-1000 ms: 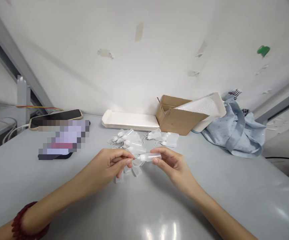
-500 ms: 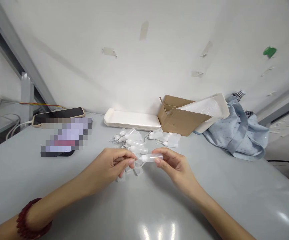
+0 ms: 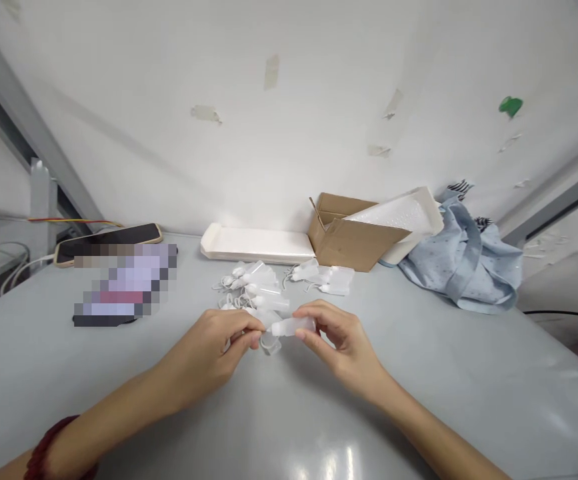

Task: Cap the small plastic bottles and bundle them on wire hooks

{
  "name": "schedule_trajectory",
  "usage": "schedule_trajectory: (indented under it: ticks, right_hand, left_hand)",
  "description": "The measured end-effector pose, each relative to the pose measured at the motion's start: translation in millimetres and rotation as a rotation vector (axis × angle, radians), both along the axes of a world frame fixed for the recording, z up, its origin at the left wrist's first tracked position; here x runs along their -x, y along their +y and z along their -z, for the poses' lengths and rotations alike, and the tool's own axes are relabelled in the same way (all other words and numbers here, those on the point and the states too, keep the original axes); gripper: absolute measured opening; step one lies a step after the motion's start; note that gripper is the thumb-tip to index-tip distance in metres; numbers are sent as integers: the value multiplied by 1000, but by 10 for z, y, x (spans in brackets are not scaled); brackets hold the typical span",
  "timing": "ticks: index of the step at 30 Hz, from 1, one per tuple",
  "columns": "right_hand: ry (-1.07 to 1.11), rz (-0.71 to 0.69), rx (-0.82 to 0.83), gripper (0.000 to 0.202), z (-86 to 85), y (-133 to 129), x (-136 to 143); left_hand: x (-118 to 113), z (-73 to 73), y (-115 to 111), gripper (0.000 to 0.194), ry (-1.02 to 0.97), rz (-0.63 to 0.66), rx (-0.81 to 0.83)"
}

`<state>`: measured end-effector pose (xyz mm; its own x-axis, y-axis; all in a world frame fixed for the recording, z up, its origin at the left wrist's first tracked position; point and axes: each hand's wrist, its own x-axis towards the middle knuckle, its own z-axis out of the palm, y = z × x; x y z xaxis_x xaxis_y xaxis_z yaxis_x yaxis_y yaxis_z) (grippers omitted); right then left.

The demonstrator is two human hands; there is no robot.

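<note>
My right hand (image 3: 333, 337) has thumb and fingers closed around the body of a small, translucent plastic squeeze bottle (image 3: 283, 327), which lies nearly level and points left. At its narrow tip my left hand (image 3: 231, 343) is pinched shut, and the fingertips hide the very end. A thin white loop (image 3: 269, 345) hangs just below the tip; whether it belongs to this bottle I cannot tell. Right behind my hands lies a pile of similar bottles (image 3: 269, 301) with white tops and thin looped straps. A smaller group of these bottles (image 3: 336, 287) rests farther right.
Against the wall stand a long white box (image 3: 259, 243) and an open cardboard box (image 3: 359, 243) with white bubble-lined packaging (image 3: 401, 210). A light blue cloth bag (image 3: 479, 267) sits at right. On the left are a phone (image 3: 109, 243) and a pixelated phone-like object (image 3: 129, 283).
Both hands and the bottle have shifted slightly down and left in view. The gap between my left fingertips and the bottle's neck has narrowed. The background has shifted as the camera turned.
</note>
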<state>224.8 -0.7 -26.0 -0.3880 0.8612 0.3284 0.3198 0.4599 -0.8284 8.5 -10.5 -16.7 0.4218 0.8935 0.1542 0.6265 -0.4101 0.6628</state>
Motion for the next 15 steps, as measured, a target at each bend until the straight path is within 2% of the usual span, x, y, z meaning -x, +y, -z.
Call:
schedule_trajectory:
  ticks: [8,15]
  right_hand:
    - [-15,-27,-55,16,35,-23,18]
    - [-24,-28,-70,17,43,-34,30]
  left_hand:
    - [-19,54,-17,24,-2,4,-25]
    - [-34,42,-16,25,26,28,-46]
